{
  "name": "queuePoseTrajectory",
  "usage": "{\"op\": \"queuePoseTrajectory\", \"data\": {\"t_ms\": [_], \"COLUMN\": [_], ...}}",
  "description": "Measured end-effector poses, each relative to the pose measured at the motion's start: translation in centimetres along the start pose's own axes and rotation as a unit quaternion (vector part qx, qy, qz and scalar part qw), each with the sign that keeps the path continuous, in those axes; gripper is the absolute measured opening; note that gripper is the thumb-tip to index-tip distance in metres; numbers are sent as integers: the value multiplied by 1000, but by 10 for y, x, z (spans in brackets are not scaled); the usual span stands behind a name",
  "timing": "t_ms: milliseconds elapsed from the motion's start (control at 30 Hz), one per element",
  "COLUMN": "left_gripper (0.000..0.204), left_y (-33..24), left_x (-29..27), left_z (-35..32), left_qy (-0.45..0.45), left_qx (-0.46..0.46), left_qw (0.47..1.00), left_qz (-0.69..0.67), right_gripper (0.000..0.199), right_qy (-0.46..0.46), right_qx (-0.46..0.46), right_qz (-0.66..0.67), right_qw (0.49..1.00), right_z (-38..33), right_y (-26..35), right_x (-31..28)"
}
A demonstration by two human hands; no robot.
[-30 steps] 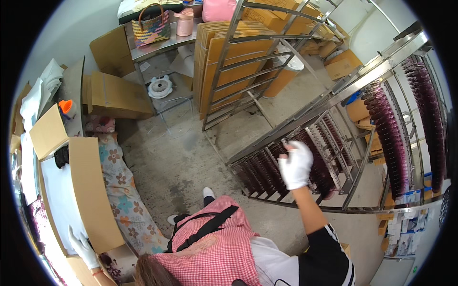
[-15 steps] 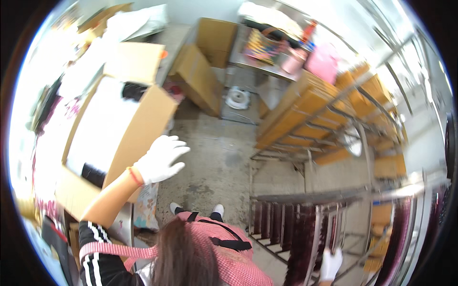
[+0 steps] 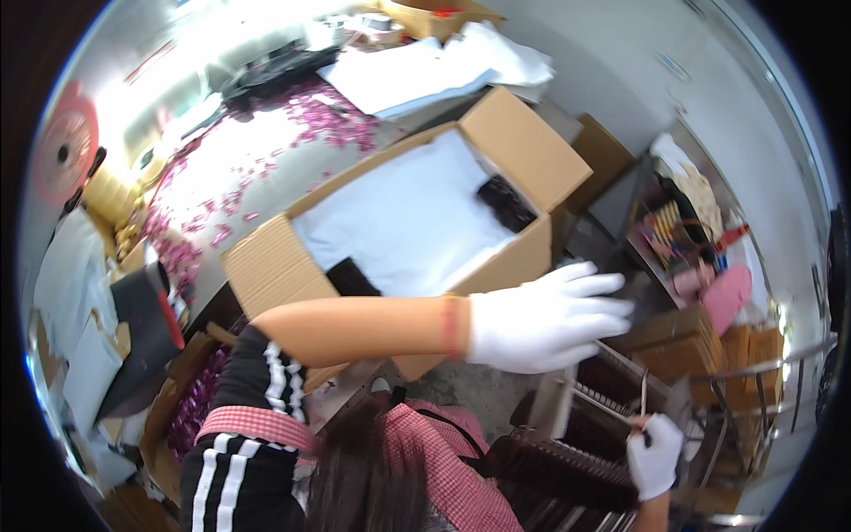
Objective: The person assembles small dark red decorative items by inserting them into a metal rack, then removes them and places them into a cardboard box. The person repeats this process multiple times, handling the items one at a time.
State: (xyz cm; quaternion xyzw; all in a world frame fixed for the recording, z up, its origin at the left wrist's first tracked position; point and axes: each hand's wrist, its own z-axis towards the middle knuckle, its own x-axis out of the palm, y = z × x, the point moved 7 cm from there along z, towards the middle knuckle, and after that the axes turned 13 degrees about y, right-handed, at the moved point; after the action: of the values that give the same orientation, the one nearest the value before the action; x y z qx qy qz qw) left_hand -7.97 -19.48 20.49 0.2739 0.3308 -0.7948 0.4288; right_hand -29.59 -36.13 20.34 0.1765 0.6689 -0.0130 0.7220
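Observation:
My left hand point(image 3: 550, 321), in a white glove, is stretched out with its fingers spread and nothing in it. It hovers in front of the near right corner of an open cardboard box point(image 3: 505, 273). Inside that box lie a pale sheet point(image 3: 399, 213) and black bundles point(image 3: 506, 203) at two ends. Over at the lower right, my gloved right hand point(image 3: 654, 457) is closed around a thin pale bar point(image 3: 644, 396). Beside it, metal frames carry rows of dark purple strips point(image 3: 554, 465). Where the bar joins the frames cannot be made out.
A worktable point(image 3: 266, 160) strewn with pink metallic scraps stands behind the box. A pink fan point(image 3: 66, 151) and yellow rolls point(image 3: 111, 191) are at the left. Further cardboard boxes point(image 3: 674, 341) and a metal rail point(image 3: 771, 368) stand at the right.
The view has swung left, bringing the box and worktable to the middle. My left hand now reaches across to the right, still open. My right hand stays low beside the purple strips.

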Motion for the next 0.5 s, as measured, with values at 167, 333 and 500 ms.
{"op": "queuePoseTrajectory", "data": {"t_ms": [167, 333, 500], "left_gripper": [46, 41, 36], "left_y": [35, 48, 17], "left_x": [-78, -231, -311], "left_z": [16, -41, -139], "left_qy": [16, -264, -432], "left_qx": [-222, -326, -327], "left_qw": [970, 772, 800], "left_qz": [93, -477, -256], "right_gripper": [14, 22, 56], "right_qy": [-18, -183, -200], "right_qx": [-383, -631, -585], "right_qz": [-270, -249, 176], "right_qw": [883, 712, 766], "right_z": [126, 181, 302], "right_y": [197, 286, 315], "right_x": [-16, 3, 13]}}
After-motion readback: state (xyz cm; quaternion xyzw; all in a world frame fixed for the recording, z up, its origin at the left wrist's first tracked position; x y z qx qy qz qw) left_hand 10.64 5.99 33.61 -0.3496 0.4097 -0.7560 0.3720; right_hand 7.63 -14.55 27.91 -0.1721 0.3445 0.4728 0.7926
